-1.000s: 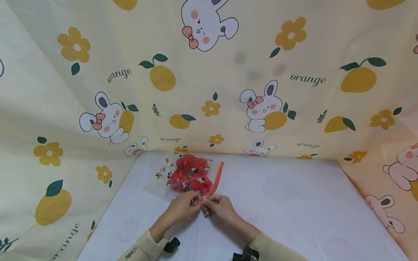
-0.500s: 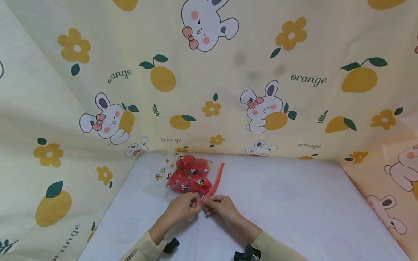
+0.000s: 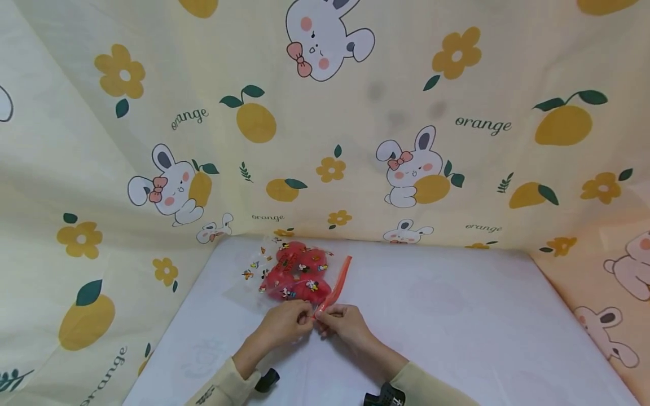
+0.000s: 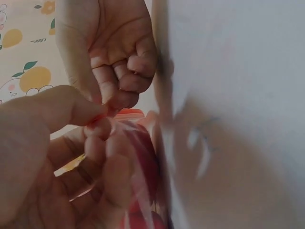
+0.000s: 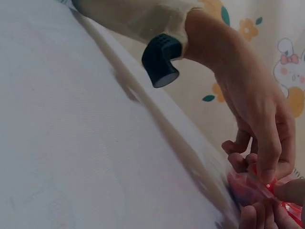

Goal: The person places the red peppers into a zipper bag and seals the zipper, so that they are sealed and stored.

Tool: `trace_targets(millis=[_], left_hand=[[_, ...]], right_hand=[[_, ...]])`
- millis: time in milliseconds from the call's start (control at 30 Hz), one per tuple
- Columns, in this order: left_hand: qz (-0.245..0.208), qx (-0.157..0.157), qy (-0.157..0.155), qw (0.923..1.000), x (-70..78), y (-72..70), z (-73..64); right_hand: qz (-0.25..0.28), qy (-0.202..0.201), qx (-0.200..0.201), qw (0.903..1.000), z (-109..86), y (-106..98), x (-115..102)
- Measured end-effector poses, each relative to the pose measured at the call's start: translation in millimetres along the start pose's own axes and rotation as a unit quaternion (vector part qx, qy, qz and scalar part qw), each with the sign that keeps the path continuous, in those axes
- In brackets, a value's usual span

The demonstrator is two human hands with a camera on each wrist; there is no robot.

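A clear plastic zip bag [image 3: 254, 296] with small cartoon prints lies on the white table, several rounded red things [image 3: 297, 276] inside it. Its orange-red zip strip [image 3: 341, 279] runs along the right side. At the strip's near end, my left hand [image 3: 285, 324] pinches the corner between thumb and fingers. Right beside it, my right hand [image 3: 347, 324] pinches the strip, thumb on top. The left wrist view shows both sets of fingertips meeting at the orange-red strip [image 4: 131, 112]. Fingers hide the very end of the zip, and what the red things are does not show through the plastic.
The white table [image 3: 447, 316] reaches out to the right of the bag. A cream cloth [image 3: 355, 186] printed with rabbits, oranges and flowers hangs behind and at both sides. A black wrist camera [image 3: 267, 380] sits at the left cuff, another [image 3: 386, 395] at the right.
Both hands stay at the near end of the zip strip, with only small finger shifts there. The whole head view has moved slightly, and the bag lies in the same place.
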State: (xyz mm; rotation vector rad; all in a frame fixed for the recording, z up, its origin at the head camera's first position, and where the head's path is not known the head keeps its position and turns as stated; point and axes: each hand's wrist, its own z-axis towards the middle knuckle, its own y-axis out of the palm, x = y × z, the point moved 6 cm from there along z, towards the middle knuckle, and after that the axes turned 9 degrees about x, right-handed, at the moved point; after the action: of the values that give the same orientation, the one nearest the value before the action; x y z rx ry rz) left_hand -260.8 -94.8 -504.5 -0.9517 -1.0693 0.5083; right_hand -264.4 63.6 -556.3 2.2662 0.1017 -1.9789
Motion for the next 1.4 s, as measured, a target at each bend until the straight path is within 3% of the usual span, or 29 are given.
trace_targets(millis=[433,867,1400], left_hand=[[-0.018,-0.009,0.008,0.9998,-6.3,2.1,-1.0],[-0.024,-0.005,0.052,0.9983,-1.7,0.1,-1.7],[-0.051,-0.031,0.033,0.9977,-5.8,-0.4,-3.6]], right_hand=[[-0.034,-0.017,0.029,0.9988,8.0,-13,-3],[-0.056,-0.025,0.051,0.9968,20.2,-31,-3],[-0.083,-0.041,0.057,0.994,24.5,-38,-9]])
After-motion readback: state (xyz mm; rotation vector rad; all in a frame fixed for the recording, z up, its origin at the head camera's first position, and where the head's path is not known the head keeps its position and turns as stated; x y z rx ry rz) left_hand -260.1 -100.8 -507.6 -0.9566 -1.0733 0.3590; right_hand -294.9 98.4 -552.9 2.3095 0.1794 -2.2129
